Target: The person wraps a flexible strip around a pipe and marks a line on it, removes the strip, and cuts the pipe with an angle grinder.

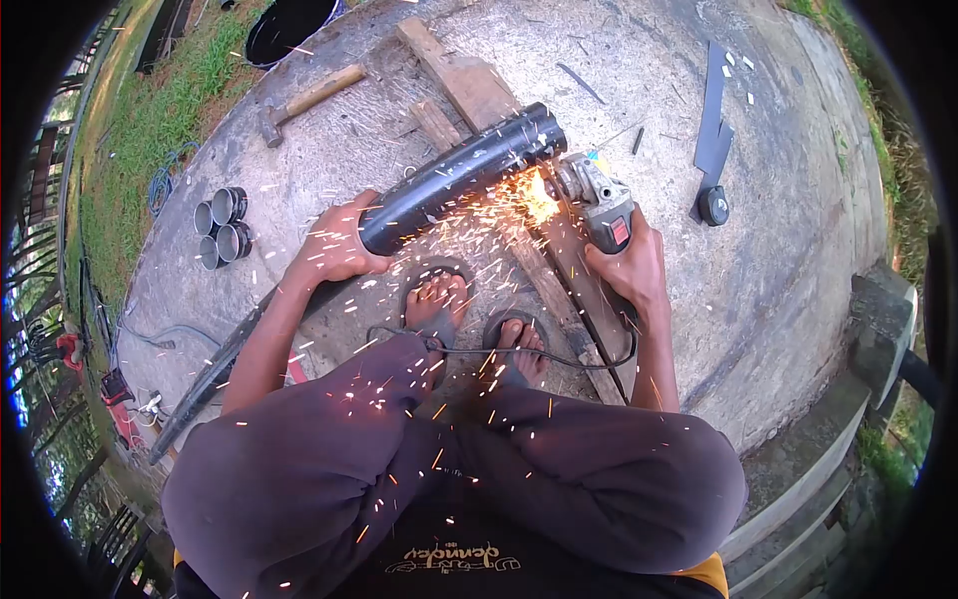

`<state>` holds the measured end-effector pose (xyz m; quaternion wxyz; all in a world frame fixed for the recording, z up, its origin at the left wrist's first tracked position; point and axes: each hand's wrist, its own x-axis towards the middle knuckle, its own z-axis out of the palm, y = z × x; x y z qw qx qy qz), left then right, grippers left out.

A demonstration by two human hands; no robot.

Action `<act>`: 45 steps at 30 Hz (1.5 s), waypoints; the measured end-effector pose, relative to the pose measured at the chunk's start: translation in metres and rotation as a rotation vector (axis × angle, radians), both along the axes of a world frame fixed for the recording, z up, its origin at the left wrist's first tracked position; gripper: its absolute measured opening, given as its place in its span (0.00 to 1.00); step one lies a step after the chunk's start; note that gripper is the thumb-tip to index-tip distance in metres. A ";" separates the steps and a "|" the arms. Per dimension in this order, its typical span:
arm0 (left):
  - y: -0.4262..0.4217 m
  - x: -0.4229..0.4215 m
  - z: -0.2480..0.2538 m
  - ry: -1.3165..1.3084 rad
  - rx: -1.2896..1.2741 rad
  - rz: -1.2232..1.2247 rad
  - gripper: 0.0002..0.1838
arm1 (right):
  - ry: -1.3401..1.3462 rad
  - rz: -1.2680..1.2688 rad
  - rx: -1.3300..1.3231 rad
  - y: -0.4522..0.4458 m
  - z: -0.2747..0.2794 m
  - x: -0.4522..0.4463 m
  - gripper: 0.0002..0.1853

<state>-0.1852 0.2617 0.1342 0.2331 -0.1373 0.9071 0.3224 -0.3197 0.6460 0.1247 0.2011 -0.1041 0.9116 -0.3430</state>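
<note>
A thick black pipe (459,178) lies slanted across the concrete, its far end propped over wooden planks (469,85). My left hand (344,240) is closed around the near end of the pipe. In my right hand (636,262) is an angle grinder (605,205), gripped by its body. The grinder's head is against the pipe near its far end, and bright sparks (536,195) spray from there toward my legs and left arm. Glare hides the exact point of contact. A black cord (519,349) runs from the grinder past my feet.
A hammer (309,102) lies at the upper left, with several short cut pipe rings (222,228) below it. A tape measure (713,206) and a flat dark strip (712,120) are on the right. A long dark bar (215,374) passes under my left arm. Concrete steps (808,469) stand lower right.
</note>
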 end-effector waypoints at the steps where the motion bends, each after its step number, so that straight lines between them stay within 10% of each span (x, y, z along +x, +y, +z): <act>1: 0.001 0.001 0.001 -0.020 -0.012 0.015 0.45 | 0.004 -0.001 -0.002 0.000 -0.001 0.000 0.35; 37: 0.020 0.002 0.020 -0.089 -0.244 0.037 0.47 | 0.038 -0.003 -0.017 -0.001 -0.001 0.001 0.32; 45: -0.012 -0.001 -0.004 0.000 0.220 0.004 0.49 | -0.016 -0.024 0.002 -0.004 0.008 0.001 0.34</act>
